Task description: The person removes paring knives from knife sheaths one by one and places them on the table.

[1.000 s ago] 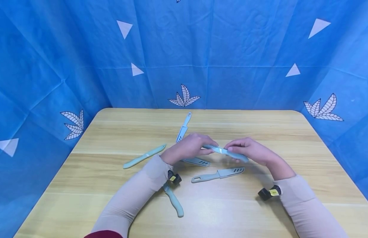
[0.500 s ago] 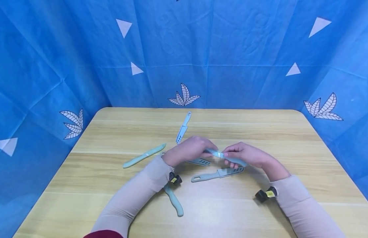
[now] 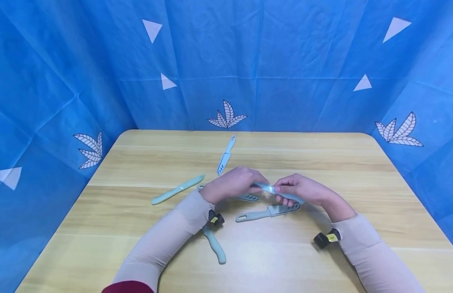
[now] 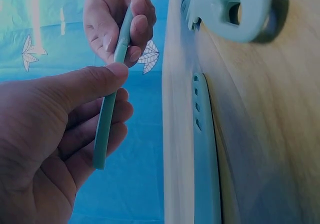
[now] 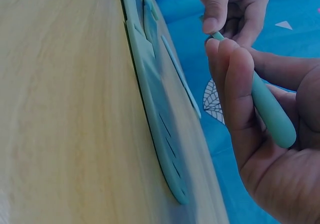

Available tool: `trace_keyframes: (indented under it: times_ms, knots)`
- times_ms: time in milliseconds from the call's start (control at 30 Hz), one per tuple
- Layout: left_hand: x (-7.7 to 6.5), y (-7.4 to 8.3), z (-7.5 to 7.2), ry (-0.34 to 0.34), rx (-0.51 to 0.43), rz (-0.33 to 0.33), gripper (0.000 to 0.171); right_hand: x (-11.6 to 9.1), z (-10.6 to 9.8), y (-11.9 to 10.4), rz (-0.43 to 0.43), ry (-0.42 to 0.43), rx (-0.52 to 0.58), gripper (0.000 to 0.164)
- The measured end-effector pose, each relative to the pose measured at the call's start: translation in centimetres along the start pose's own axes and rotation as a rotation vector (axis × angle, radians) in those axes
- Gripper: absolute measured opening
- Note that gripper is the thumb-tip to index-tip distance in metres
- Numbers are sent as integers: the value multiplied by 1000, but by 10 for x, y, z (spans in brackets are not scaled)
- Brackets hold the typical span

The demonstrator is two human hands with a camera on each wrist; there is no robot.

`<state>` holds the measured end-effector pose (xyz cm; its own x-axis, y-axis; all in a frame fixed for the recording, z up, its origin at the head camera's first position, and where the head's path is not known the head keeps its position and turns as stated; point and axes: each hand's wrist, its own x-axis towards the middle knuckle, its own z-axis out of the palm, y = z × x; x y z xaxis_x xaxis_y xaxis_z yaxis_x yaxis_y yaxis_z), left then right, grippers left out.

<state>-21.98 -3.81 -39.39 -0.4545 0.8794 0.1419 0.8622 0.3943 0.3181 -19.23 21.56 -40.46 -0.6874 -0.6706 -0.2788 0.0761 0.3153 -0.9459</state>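
In the head view, my left hand (image 3: 238,182) and right hand (image 3: 304,189) hold a pale green sheathed paring knife between them, above the table. My left thumb and fingers pinch the sheath (image 4: 103,131), seen edge-on in the left wrist view. The right hand grips the handle (image 5: 272,112), whose rounded butt shows against the palm. Sheath and handle look joined in line; fingers partly hide where they meet. Just below the right hand lies another sheathed knife (image 3: 268,212). One more sheathed knife (image 3: 247,197) is partly covered by the left hand.
A sheathed knife (image 3: 226,156) lies toward the back of the wooden table (image 3: 321,154). Left of the hands is a knife seen edge-on (image 3: 178,190). Another knife's handle (image 3: 214,245) sticks out from under the left forearm. Blue cloth (image 3: 296,49) hangs behind.
My right hand has shifted slightly left and down along the held knife, closer to the left hand. The left hand has barely moved, and the knives on the table lie as before.
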Motion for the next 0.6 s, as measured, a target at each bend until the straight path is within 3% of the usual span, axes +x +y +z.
trace_keyframes:
  times_ms: [400,600]
  knots:
    - [0,0,-1,4,-13,-21,25,-1,-1,-2,-3,0,37,36]
    - [0,1,-3,18,-75,-59,25,-2,-2,-4,-20,9,22,35]
